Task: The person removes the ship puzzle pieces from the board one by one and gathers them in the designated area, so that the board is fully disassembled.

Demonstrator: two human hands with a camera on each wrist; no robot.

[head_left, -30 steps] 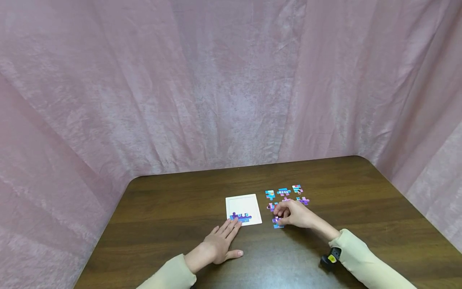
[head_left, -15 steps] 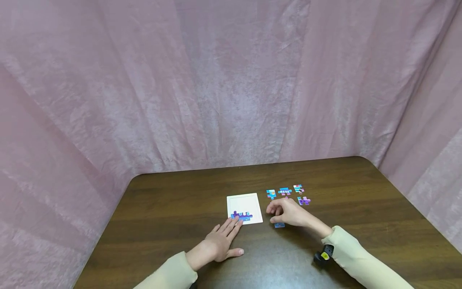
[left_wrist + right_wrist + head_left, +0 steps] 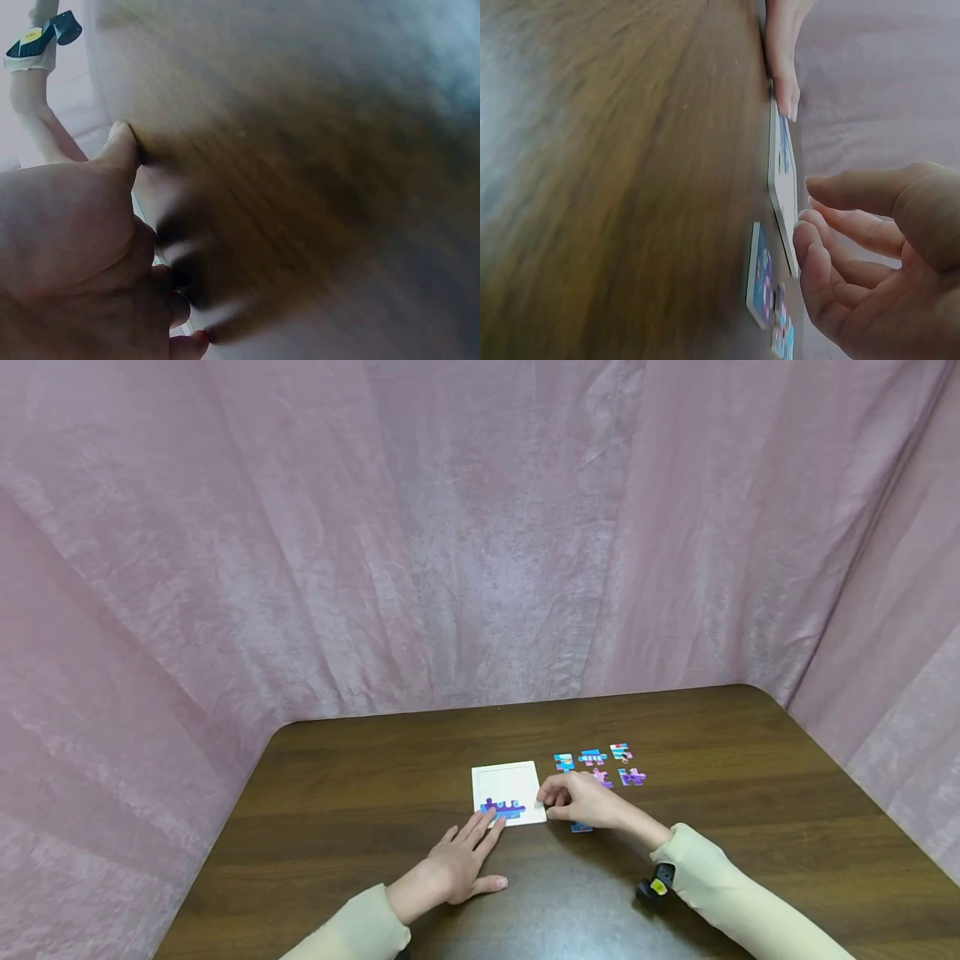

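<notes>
A white square puzzle frame [image 3: 506, 783] lies on the table, with purple-and-blue jigsaw pieces [image 3: 512, 808] along its near side. My left hand [image 3: 457, 867] lies flat, fingers spread, its fingertips on the frame's near edge and over part of those pieces. Over the frame's right edge is my right hand [image 3: 581, 800], fingers loosely bent, thumb apart from the index finger. In the right wrist view, no piece shows between the fingers of the right hand [image 3: 877, 262]. A blue jigsaw piece [image 3: 581, 828] sits below it, partly hidden.
Several loose jigsaw pieces lie right of the frame, among them a blue striped one [image 3: 592, 757], a purple one [image 3: 632, 777] and a pink one [image 3: 602, 777]. The brown wooden table [image 3: 360, 777] ends at a pink curtain [image 3: 465, 543] behind.
My right hand has moved left, from over the loose pieces to the frame's right edge, uncovering the pink piece. The left hand has stayed in place.
</notes>
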